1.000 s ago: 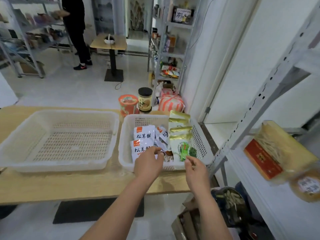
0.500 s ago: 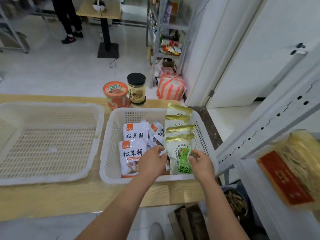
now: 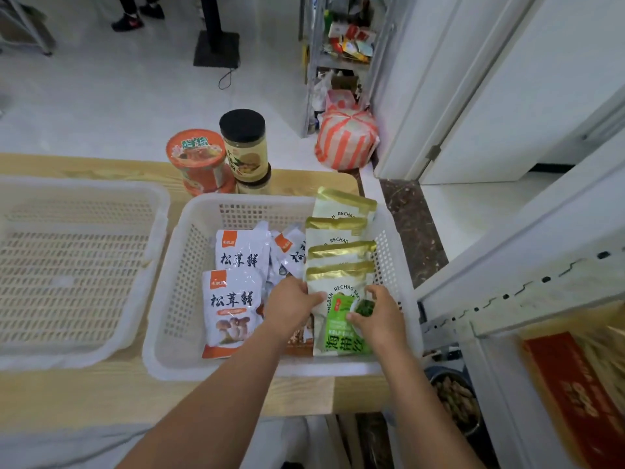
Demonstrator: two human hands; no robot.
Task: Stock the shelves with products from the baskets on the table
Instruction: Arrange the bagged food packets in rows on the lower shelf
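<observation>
Head view, gold-topped white-green pouch point(image 3: 335, 328) in basket point(image 3: 270, 371), left grip point(image 3: 290, 307) and right grip point(image 3: 379, 320) both holding it

Four gold-topped seaweed pouches point(image 3: 340, 252) overlap in a row along the white basket's point(image 3: 182, 282) right side, the nearest pouch point(image 3: 334, 319) showing a green label. White mushroom pouches point(image 3: 233, 306) lie flat beside them.

Both forearms are bare along all the length that shows, from the lower edge of the view up to the basket point(image 3: 324, 367). The left hand point(image 3: 291, 306) and the right hand point(image 3: 378, 321), both just inside the basket's front wall, are bare too, knuckles and fingers uncovered. In front of the basket the left forearm looks the broader of the two. Nails are too small to make out.
</observation>
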